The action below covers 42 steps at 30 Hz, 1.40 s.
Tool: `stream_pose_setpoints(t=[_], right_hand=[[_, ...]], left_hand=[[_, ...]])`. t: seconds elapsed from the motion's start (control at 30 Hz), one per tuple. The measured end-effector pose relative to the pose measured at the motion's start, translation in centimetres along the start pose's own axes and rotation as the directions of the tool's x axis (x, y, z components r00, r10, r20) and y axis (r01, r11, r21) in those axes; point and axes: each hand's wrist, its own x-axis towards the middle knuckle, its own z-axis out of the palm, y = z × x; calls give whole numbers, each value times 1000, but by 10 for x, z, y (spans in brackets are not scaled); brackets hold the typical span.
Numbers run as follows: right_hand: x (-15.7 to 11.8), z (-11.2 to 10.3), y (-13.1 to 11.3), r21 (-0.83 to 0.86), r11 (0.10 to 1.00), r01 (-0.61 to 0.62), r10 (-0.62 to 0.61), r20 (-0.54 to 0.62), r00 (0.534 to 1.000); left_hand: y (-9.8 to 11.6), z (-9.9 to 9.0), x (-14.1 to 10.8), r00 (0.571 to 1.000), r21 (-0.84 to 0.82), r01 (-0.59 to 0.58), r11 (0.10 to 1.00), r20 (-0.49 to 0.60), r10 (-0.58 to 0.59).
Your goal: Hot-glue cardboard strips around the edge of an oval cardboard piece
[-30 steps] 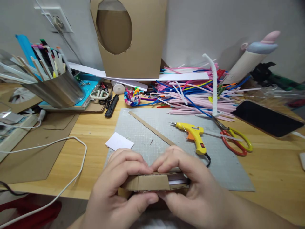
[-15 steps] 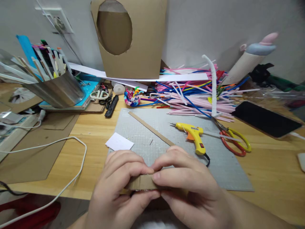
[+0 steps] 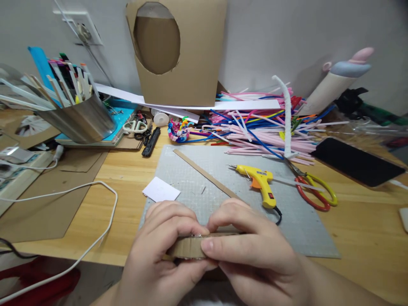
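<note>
Both hands grip a brown cardboard piece (image 3: 188, 247) close to the front edge of the table; its curved, ridged side strip faces me. My left hand (image 3: 162, 250) is closed around its left part, fingers over the top and thumb underneath. My right hand (image 3: 255, 250) is closed on the right part, one fingertip pressing on the strip's face. Most of the piece is hidden behind the fingers. Beyond the hands, a narrow cardboard strip (image 3: 204, 173) and a small white paper piece (image 3: 161, 189) lie on the grey cutting mat (image 3: 191, 208).
A yellow glue gun (image 3: 259, 180) lies on the mat, beside scissors (image 3: 314, 187). Behind are pipe cleaners (image 3: 258, 131), a phone (image 3: 357, 161) and a cardboard panel with a round hole (image 3: 200, 55). At left stand a metal pen cup (image 3: 83, 121) and a white cable (image 3: 113, 212).
My right fingertip has shifted slightly left and down along the cardboard strip, and more of the top edge shows. The whole view has moved a little.
</note>
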Motion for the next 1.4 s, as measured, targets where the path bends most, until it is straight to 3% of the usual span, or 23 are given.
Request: stream_pose_setpoints(t=[0.1,0.27,0.4,0.5,0.63,0.8,1.07,1.2,1.4], right_hand=[[1,-3,1,-73,997,10,-3,84,996],[1,-4,4,-310,938,156,-131,100,986],[-3,-2,2,-419,902,108,-61,123,991],[-4,-3,-1,-397,911,111,-67,123,990],[-3,-12,-2,-357,923,141,-50,253,966],[-5,-20,2,-333,926,180,-77,301,950],[0,-20,10,-287,939,192,-106,289,951],[4,-20,6,-268,954,133,-56,275,960],[-9,-17,8,-220,971,92,-31,266,963]], left_hand=[[-1,1,-2,1000,-25,19,1000,-7,-19],[-1,-1,-2,999,-44,36,998,-12,-36],[2,0,-1,1000,-22,26,999,-4,-26],[2,1,-1,1000,-17,8,1000,15,-8],[2,1,-2,1000,-35,7,999,19,-6],[3,1,-1,1000,-31,-12,999,-2,12],[0,0,-1,1000,-48,2,999,-26,-3],[-1,1,-2,999,-64,15,998,-41,-18],[-2,-5,-7,999,-74,23,997,-32,-25]])
